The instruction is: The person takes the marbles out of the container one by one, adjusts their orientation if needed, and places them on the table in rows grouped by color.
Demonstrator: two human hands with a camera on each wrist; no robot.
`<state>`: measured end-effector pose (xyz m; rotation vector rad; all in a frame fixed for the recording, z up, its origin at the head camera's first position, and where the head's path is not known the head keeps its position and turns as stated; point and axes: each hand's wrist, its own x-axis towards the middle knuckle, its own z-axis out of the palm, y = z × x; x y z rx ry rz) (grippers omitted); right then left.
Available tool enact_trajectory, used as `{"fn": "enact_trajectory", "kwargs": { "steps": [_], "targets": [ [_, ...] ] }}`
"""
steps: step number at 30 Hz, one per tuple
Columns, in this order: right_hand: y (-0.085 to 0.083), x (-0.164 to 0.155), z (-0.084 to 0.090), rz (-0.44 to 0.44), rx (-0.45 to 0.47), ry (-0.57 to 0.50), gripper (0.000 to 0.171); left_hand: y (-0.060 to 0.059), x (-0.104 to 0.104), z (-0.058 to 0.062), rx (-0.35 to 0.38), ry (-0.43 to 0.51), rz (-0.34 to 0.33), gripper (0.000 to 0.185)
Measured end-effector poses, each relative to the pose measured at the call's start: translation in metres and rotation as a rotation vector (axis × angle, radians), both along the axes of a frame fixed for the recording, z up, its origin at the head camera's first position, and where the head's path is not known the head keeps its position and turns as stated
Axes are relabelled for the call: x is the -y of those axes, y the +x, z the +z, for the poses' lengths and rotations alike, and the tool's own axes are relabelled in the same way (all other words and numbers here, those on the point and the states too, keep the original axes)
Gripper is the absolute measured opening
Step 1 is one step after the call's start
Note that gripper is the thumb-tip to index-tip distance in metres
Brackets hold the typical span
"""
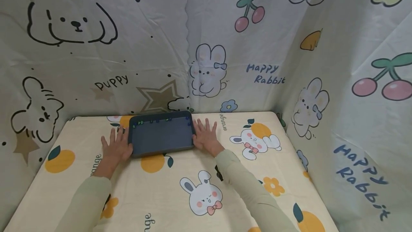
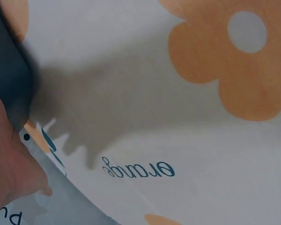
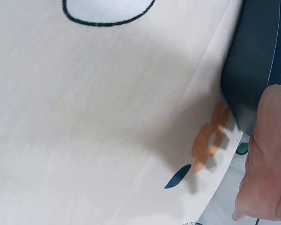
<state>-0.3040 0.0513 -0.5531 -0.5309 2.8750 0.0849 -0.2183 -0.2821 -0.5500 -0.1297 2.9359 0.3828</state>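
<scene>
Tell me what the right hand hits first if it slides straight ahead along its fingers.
Probably the printed curtain at the table's back edge. The right hand lies flat beside the dark tray, fingers pointing away from the person; only bare tablecloth shows ahead.

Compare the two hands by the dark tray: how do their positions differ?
The left hand lies at the dark tray's left edge, nearer its front corner; the right hand lies at its right edge, slightly farther back. Both lie flat on the printed cloth, fingers spread, touching the tray's sides.
</scene>
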Motion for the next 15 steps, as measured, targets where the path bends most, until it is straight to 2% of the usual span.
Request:
{"fn": "enact_trajectory", "kwargs": {
  "steps": [6,15],
  "targets": [
    [-0.001,-0.010,0.001,-0.017,-0.002,-0.008,0.067,-0.005,-0.008,0.006,-0.005,0.012,-0.028,0.067],
    [-0.002,-0.025,0.007,-0.026,-0.029,0.025,0.066,-0.011,-0.022,0.011,0.010,0.000,-0.017,0.068]
  ]
}}
